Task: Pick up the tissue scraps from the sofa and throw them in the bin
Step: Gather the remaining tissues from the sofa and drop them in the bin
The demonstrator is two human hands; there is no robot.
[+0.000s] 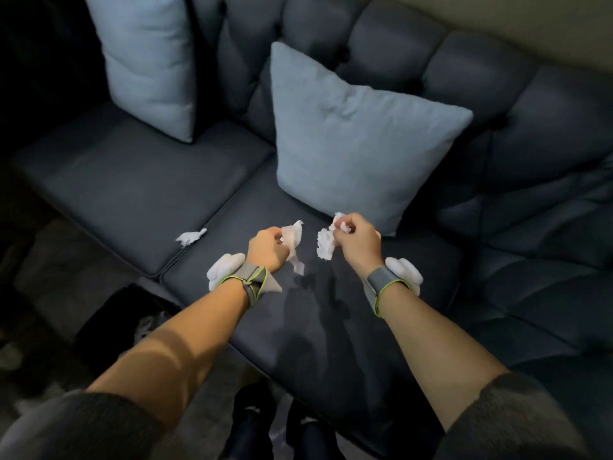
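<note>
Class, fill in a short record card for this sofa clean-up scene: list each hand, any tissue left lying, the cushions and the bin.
left hand: closed on a tissue scrap
right hand: closed on crumpled tissue pieces
loose scrap: lying on the sofa seat, near the seam between seat cushions
pillows: two light blue, one leaning just behind the hands, one upright at the far left
bin: dark, on the floor at lower left, under the left forearm

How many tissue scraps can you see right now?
3: one in the left hand, one in the right hand, one on the sofa seam. The pillows may hide more.
</note>
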